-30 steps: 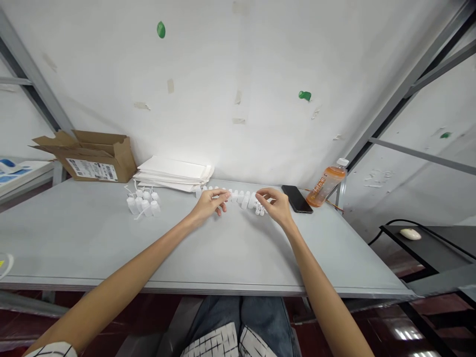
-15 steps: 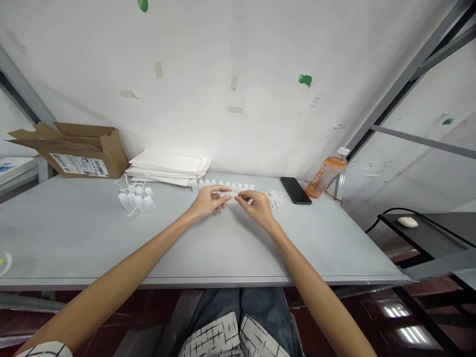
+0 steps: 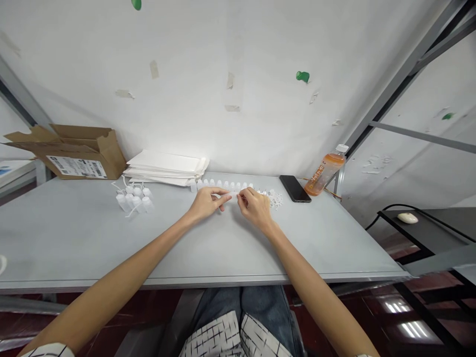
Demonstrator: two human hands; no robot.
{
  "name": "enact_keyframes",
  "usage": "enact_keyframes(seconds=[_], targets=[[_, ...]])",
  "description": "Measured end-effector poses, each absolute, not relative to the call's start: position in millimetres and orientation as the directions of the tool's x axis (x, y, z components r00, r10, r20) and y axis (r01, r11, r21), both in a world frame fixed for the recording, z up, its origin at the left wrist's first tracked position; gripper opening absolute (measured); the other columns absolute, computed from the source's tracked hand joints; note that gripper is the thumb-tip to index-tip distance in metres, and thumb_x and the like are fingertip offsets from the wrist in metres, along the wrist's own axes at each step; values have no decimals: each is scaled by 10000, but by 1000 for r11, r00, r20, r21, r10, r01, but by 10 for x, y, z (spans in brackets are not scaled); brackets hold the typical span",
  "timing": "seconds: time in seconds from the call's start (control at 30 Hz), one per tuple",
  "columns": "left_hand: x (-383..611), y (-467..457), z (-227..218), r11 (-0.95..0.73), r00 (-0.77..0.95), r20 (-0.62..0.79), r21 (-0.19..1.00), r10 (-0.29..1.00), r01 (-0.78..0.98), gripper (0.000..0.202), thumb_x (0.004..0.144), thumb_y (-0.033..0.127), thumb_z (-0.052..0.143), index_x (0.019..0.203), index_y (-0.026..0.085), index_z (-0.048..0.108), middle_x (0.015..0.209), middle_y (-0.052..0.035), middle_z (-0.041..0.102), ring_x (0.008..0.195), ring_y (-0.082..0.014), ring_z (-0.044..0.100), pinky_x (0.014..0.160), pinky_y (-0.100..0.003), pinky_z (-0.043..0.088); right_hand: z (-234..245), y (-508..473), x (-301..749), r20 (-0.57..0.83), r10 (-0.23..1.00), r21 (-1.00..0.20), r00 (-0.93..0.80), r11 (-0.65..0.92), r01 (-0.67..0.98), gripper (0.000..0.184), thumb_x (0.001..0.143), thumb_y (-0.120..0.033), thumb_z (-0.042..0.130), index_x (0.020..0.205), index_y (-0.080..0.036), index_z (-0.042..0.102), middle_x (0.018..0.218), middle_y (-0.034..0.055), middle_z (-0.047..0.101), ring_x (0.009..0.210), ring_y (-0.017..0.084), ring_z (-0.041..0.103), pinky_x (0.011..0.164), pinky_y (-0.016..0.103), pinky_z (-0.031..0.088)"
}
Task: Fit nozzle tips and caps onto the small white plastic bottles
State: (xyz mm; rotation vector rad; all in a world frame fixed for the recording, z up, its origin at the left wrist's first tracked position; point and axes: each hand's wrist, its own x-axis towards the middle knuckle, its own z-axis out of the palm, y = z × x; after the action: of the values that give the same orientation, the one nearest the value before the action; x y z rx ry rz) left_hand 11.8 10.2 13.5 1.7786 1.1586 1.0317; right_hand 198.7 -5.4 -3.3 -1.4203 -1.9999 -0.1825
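You hold a small white piece over the surface; its exact shape is too small to tell. Behind it, before you, white containers stand upright in a row near the far edge. Loose white parts lie heaped nearer the far right corner.

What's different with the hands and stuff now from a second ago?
The right hand moved left, away from the pile of small white pieces, toward the left hand. Anything pinched is too small to tell. The smartphone, orange drink bottle and cardboard box stayed put.
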Motion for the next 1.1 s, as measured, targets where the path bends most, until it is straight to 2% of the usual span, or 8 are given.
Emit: enact_keyframes(seconds=[0.23, 0.4, 0.57, 0.7, 0.77, 0.9, 1.1], targets=[[178, 112, 114, -328, 207, 265, 859, 942, 392, 394, 771, 492, 709, 937, 142, 780, 582, -38, 699, 576, -204, 669, 644, -314, 497, -65, -23, 1947, 597, 794, -204, -118, 292, 935, 267, 947, -259, 435, 787, -176, 632, 761, 55, 646, 539, 123, 468, 511, 276, 185], [186, 104, 104, -358, 206, 299, 856, 932, 372, 366, 767, 481, 708, 919, 156, 776, 619, -35, 707, 580, -199, 661, 644, -315, 497, -89, -30, 1932, 616, 784, -248, -76, 285, 926, 243, 933, -255, 450, 772, -183, 618, 758, 53, 644, 550, 126, 493, 515, 275, 206], [132, 91, 124, -370, 201, 319, 872, 926, 320, 367, 730, 449, 743, 959, 163, 749, 610, -11, 674, 597, -205, 683, 636, -310, 511, -52, -73, 1938, 622, 779, -385, -76, 389, 837, 192, 905, -254, 484, 807, -193, 637, 771, 35, 682, 606, 125, 583, 550, 247, 326], [109, 88, 136, -375, 211, 322, 876, 923, 302, 380, 740, 425, 735, 1004, 151, 731, 679, -25, 680, 598, -194, 685, 651, -313, 531, -7, -101, 1940, 599, 797, -504, -79, 451, 737, 253, 932, -344, 510, 1063, -192, 663, 904, 51, 722, 665, 131, 647, 589, 236, 431], [112, 83, 137, -394, 239, 331, 869, 913, 299, 375, 746, 415, 729, 1011, 150, 728, 748, -44, 693, 602, -186, 682, 646, -315, 542, -10, -101, 1937, 577, 806, -521, -131, 487, 701, 278, 936, -319, 502, 1140, -202, 650, 960, 57, 729, 722, 142, 669, 610, 235, 467], [120, 85, 125, -430, 262, 366, 865, 893, 258, 345, 747, 408, 727, 988, 161, 733, 942, -86, 707, 629, -164, 672, 627, -318, 572, -52, -77, 1938, 543, 814, -553, -208, 533, 641, 280, 941, -244, 469, 1153, -225, 650, 1062, 59, 729, 804, 151, 688, 649, 238, 511], [115, 114, 85, -436, 271, 377, 877, 886, 204, 355, 757, 415, 724, 1007, 164, 739, 1016, -93, 690, 671, -147, 652, 623, -311, 598, -85, -52, 1947, 575, 789, -537, -215, 563, 628, 300, 926, -201, 452, 1144, -185, 657, 969, 72, 732, 797, 157, 686, 660, 236, 515]])
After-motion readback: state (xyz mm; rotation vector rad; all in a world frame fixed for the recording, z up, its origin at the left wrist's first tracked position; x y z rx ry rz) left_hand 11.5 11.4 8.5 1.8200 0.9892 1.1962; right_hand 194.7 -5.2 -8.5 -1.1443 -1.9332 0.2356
